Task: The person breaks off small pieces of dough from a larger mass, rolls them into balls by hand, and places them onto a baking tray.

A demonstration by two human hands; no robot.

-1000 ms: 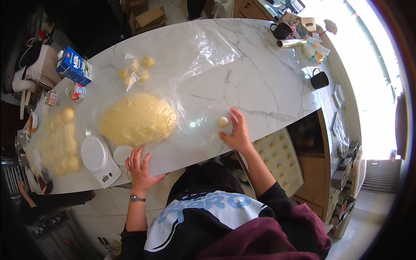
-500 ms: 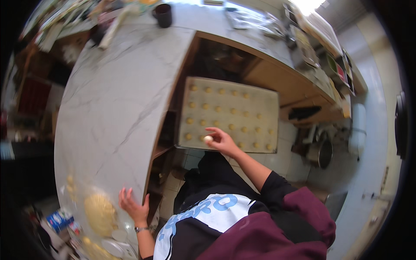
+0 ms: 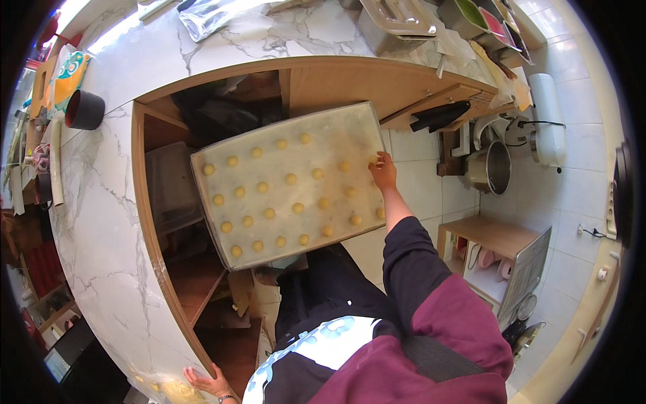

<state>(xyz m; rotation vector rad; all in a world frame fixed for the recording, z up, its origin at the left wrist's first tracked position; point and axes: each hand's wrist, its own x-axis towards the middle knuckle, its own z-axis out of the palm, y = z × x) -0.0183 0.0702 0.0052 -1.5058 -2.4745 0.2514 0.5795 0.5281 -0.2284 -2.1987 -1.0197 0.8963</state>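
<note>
A large pale lined tray (image 3: 343, 128) lies in front of me, with rows of small round yellow dough balls (image 3: 291, 179) on it. My right hand (image 3: 384, 172) reaches over the tray's right edge, its fingers closed in a pinch around a dough ball (image 3: 373, 159) at the end of a row. At the lower left, my left hand (image 3: 211, 384) rests with fingers spread at the edge of the marble-patterned counter. A yellow dough mass (image 3: 182, 392) sits beside it, partly cut off by the rim of the picture.
The marble-patterned counter (image 3: 94, 202) curves round the left and far sides, above wooden shelves. A dark mug (image 3: 85, 110) and lidded metal containers (image 3: 397, 25) stand on it. At right are a steel mixing bowl (image 3: 490, 167) and a low wooden cabinet (image 3: 481, 236).
My right hand has carried the dough ball from the tray's near side to its right edge. The view has swung right, so the tray appears tilted. My left hand stays by the counter edge.
</note>
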